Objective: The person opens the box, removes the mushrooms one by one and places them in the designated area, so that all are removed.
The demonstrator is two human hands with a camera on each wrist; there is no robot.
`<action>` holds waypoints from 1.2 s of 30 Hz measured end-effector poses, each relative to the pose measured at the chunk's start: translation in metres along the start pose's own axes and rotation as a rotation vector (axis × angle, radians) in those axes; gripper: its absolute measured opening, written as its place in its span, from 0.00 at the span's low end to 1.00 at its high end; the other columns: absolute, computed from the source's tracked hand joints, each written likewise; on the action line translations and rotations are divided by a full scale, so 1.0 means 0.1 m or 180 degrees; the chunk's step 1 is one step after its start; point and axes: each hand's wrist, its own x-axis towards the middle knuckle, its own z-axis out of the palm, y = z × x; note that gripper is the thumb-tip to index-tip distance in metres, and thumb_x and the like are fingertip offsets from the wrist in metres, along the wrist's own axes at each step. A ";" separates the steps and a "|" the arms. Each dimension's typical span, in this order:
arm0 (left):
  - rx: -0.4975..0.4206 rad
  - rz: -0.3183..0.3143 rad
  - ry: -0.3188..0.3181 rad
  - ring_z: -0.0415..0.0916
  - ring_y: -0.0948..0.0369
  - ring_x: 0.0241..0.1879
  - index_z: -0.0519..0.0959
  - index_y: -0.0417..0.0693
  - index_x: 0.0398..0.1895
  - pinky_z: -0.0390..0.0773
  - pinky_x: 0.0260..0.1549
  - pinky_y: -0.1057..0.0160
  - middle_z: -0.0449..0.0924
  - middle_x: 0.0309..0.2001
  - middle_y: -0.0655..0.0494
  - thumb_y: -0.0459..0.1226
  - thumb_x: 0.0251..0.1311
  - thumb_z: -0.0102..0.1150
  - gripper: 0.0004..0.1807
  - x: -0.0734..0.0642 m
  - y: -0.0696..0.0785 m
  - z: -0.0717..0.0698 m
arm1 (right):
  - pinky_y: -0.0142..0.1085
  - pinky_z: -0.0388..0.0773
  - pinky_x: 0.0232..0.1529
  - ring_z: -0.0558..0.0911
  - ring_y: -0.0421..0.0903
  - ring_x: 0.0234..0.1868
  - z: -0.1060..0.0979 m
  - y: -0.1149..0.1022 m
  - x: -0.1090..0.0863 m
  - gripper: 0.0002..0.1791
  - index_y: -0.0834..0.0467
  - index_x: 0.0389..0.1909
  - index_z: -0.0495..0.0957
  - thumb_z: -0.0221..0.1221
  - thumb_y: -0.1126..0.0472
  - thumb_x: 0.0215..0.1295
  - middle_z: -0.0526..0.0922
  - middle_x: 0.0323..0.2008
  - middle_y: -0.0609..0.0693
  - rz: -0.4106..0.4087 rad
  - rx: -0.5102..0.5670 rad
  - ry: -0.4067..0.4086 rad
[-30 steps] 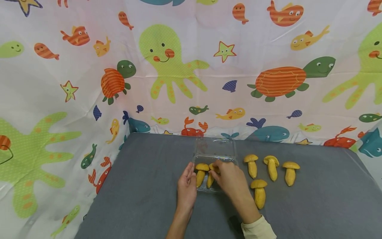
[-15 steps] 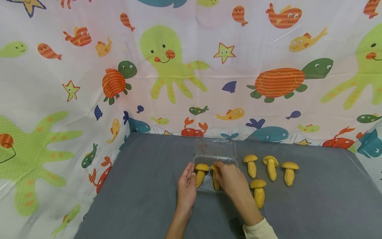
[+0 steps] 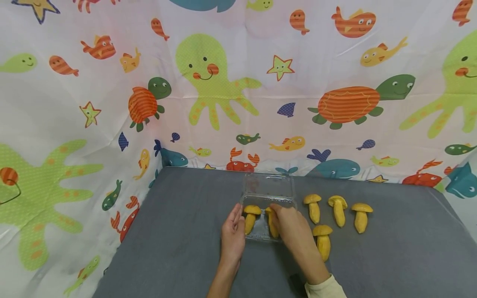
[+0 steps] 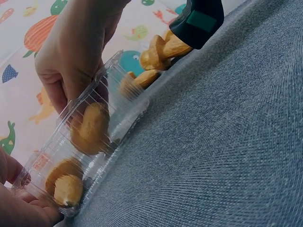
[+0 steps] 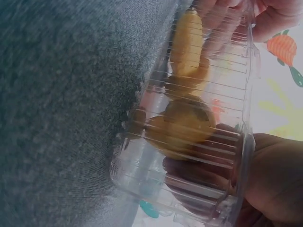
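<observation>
A clear plastic clamshell box (image 3: 261, 238) lies with its lid tipped back on the grey cloth. My left hand (image 3: 233, 236) holds the box's left side near the front corner. Inside, a yellow mushroom (image 3: 250, 221) lies by that left wall, cap toward the back. My right hand (image 3: 294, 231) reaches into the box and grips a second yellow mushroom (image 3: 273, 225) near its cap; the fingers hide part of it. Through the ribbed wall in the right wrist view, the held mushroom (image 5: 184, 125) shows beside the fingers.
Right of the box, three yellow mushrooms (image 3: 338, 211) stand in a row, with another mushroom (image 3: 323, 244) in front of them. The grey-covered table (image 3: 179, 231) meets a sea-animal curtain (image 3: 231, 136) at the back and left. A dark object (image 4: 199, 23) appears in the left wrist view.
My right hand has shifted its mushroom slightly rightward inside the box, away from the mushroom at the left wall. The left hand has stayed at the box's side.
</observation>
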 end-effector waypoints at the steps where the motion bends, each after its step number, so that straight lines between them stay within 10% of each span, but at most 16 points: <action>1: -0.0008 -0.0006 0.0004 0.60 0.48 0.79 0.62 0.33 0.80 0.61 0.76 0.46 0.66 0.77 0.40 0.28 0.80 0.46 0.28 0.00 0.00 0.00 | 0.31 0.62 0.14 0.65 0.39 0.12 0.00 0.00 0.00 0.14 0.61 0.56 0.87 0.64 0.67 0.73 0.70 0.14 0.43 -0.0004 -0.0010 -0.0006; 19: 0.0039 -0.0072 0.0093 0.60 0.51 0.79 0.62 0.37 0.81 0.62 0.76 0.48 0.67 0.78 0.43 0.29 0.80 0.46 0.28 0.01 0.01 0.03 | 0.31 0.65 0.16 0.65 0.37 0.13 -0.12 0.07 0.01 0.17 0.58 0.56 0.87 0.66 0.70 0.68 0.82 0.23 0.48 -0.0085 0.0393 0.0312; 25: 0.0018 -0.0064 0.0098 0.60 0.51 0.79 0.62 0.37 0.81 0.62 0.76 0.48 0.66 0.78 0.44 0.29 0.80 0.46 0.29 0.01 -0.01 0.03 | 0.29 0.65 0.14 0.64 0.34 0.11 -0.20 0.10 0.01 0.18 0.58 0.58 0.87 0.67 0.70 0.68 0.91 0.39 0.55 -0.0095 0.0707 0.0401; 36: 0.0048 0.0010 0.0033 0.58 0.49 0.80 0.60 0.35 0.81 0.62 0.75 0.48 0.65 0.79 0.42 0.28 0.81 0.44 0.28 0.00 -0.01 0.03 | 0.30 0.70 0.15 0.84 0.41 0.25 -0.36 0.21 -0.04 0.18 0.58 0.59 0.86 0.66 0.69 0.70 0.91 0.50 0.57 -0.0024 0.1007 0.0628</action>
